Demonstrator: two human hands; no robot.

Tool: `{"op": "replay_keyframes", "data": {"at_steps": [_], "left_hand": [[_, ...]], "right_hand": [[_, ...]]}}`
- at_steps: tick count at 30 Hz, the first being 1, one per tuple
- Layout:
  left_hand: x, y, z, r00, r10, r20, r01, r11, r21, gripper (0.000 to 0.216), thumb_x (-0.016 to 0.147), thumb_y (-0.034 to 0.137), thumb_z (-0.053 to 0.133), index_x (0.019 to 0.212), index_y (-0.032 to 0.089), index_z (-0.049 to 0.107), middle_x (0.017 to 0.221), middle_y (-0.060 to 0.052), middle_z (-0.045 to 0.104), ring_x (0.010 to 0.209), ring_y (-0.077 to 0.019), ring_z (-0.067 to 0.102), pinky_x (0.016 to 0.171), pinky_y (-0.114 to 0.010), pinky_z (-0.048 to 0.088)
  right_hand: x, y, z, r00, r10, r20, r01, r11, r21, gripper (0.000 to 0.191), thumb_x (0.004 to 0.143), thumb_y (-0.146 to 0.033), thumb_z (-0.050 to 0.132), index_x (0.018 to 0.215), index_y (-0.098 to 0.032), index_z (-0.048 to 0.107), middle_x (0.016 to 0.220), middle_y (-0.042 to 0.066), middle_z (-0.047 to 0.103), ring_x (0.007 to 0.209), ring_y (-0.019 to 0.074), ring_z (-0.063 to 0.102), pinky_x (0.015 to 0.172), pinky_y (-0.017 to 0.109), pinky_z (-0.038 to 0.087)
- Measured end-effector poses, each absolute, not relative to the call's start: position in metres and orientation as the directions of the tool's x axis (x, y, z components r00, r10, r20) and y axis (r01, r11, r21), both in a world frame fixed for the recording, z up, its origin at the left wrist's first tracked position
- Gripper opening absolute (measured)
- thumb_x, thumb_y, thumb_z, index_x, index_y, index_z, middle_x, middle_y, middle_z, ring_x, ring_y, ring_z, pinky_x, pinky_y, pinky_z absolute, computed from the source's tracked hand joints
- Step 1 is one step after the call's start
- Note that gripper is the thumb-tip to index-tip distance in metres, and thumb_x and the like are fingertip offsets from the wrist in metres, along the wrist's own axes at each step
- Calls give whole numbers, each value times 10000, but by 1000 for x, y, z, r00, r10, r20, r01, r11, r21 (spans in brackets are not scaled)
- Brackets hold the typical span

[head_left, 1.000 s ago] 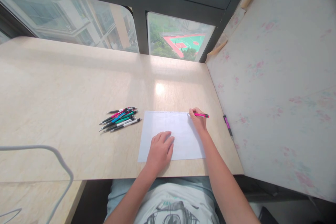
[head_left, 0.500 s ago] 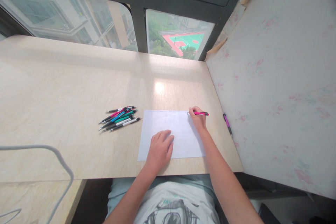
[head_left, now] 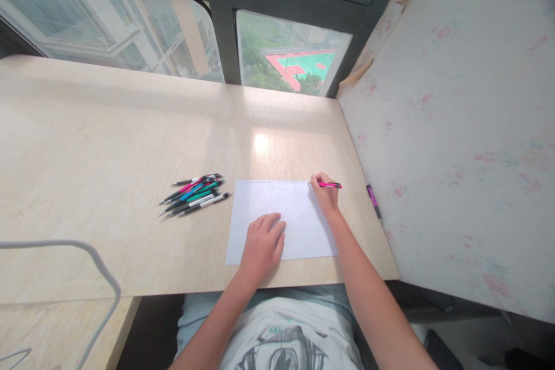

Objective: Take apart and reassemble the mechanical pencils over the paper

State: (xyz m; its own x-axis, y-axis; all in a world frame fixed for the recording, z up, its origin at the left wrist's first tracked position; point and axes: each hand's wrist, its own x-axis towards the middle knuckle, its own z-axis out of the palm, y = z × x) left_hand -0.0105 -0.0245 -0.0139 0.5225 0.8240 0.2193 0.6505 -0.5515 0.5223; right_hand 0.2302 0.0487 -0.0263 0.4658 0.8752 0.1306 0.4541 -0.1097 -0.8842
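A white sheet of paper (head_left: 299, 231) lies on the desk in front of me, with a faint row of small marks along its top edge. My left hand (head_left: 262, 243) rests on the sheet's lower left part, fingers stretched out and holding nothing. At the upper right corner of the paper, my right hand (head_left: 325, 195) is closed around a pink pen (head_left: 330, 185) with a black end. Its tip is at the top edge of the sheet, partly hidden by the fingers. Left of the paper lies a pile of pens (head_left: 195, 195) in black, white, pink, blue and green.
A purple and black pen (head_left: 373, 202) lies at the desk's right edge against the flowered wall (head_left: 455, 144). A grey cable (head_left: 102, 266) curves over the lower left. The pale desk (head_left: 108, 139) runs back to a dark-framed window (head_left: 229, 40).
The whole view has shifted slightly. My right hand still grips the pink pen at the top right of the paper, and my left hand stays flat on the sheet.
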Motion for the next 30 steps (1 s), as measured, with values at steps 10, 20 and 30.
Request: {"op": "replay_keyframes", "data": {"at_steps": [10, 20, 30], "left_hand": [[-11, -24, -11, 522, 821, 231, 650, -558, 516, 231, 935, 180, 515, 1115, 224, 652, 1282, -104, 634, 1163, -275, 559, 975, -467, 453], [-11, -24, -12, 524, 820, 230, 651, -560, 513, 230, 932, 180, 521, 1120, 227, 645, 1287, -99, 631, 1166, -278, 558, 978, -466, 452], [-11, -24, -13, 519, 822, 235, 644, -557, 524, 246, 929, 176, 517, 1127, 234, 652, 1279, -103, 632, 1171, -276, 555, 982, -468, 449]], "right_hand": [[233, 47, -25, 491, 862, 127, 446, -124, -886, 313, 875, -449, 520, 663, -220, 500, 607, -28, 462, 603, 139, 431, 571, 271, 331], [234, 47, -25, 476, 870, 130, 448, -114, -887, 322, 880, -448, 516, 652, -222, 487, 596, -35, 446, 595, 138, 421, 576, 275, 323], [237, 47, -27, 556, 820, 133, 384, -111, -917, 328, 885, -462, 512, 655, -229, 483, 597, -39, 464, 590, 140, 437, 585, 278, 341]]}}
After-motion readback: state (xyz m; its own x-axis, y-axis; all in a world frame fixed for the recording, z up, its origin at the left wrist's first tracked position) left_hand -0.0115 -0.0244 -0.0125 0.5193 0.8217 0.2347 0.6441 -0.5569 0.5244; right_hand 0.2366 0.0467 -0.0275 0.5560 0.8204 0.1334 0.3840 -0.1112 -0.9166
